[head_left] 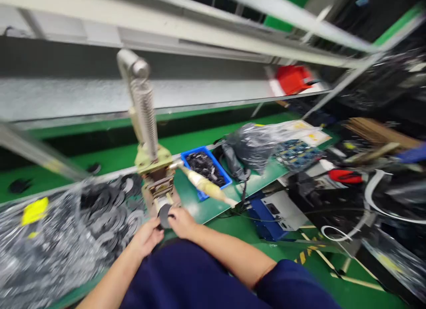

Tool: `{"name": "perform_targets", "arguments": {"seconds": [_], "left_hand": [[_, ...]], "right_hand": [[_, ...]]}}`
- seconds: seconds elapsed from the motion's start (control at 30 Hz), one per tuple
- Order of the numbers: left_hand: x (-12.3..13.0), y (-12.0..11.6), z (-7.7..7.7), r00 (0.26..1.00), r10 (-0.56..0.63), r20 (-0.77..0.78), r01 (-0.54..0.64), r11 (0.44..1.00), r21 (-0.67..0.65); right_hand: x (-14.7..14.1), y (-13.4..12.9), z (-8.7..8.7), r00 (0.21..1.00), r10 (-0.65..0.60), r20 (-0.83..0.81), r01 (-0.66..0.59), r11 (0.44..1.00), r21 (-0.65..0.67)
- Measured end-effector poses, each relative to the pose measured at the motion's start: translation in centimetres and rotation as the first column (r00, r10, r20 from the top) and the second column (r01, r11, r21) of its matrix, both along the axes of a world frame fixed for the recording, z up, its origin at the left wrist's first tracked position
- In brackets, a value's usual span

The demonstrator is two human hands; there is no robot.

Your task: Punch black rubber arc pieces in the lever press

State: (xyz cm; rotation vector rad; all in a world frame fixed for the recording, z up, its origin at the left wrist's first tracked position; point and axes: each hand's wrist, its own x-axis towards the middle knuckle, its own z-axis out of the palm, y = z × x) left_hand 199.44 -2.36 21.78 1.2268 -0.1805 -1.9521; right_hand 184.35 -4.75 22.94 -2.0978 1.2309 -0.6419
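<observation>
A dark round disc [164, 216] is held between both hands, in front of the base of a hand press [155, 167]. My left hand [148, 234] is closed on the disc's left and lower edge. From the other side, my right hand [181, 221] pinches its right edge. The press has a spring column and a yellowish handle [204, 185] that slants to the right. Many similar dark discs [111, 211] lie piled to the left of the press. The picture is somewhat blurred.
A blue tray [227, 178] of small black parts stands right of the press. Beyond it lie plastic wrapping [256, 142] and circuit boards [296, 154]. At the left, clear plastic [49, 251] covers the table. A shelf [199, 100] runs behind, with a red bin [293, 80].
</observation>
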Motion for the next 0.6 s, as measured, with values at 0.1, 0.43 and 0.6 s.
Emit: {"name": "perform_targets", "arguments": {"seconds": [0.1,0.43,0.6], "left_hand": [[0.1,-0.7,0.5,0.999,0.008,0.037,-0.001,0.984,-0.18],[1.3,0.0,1.1,0.69,0.374,0.619,0.063,0.821,-0.567],[1.6,0.8,2.5,0.574,0.155,0.804,0.466,0.745,-0.477]], "right_hand": [[-0.5,-0.4,0.0,0.997,0.036,0.065,-0.038,0.999,0.032],[-1.2,-0.8,0.3,0.99,0.135,0.048,-0.13,0.987,-0.093],[-1.1,-0.8,-0.2,0.989,0.147,-0.02,-0.149,0.979,-0.14]]}}
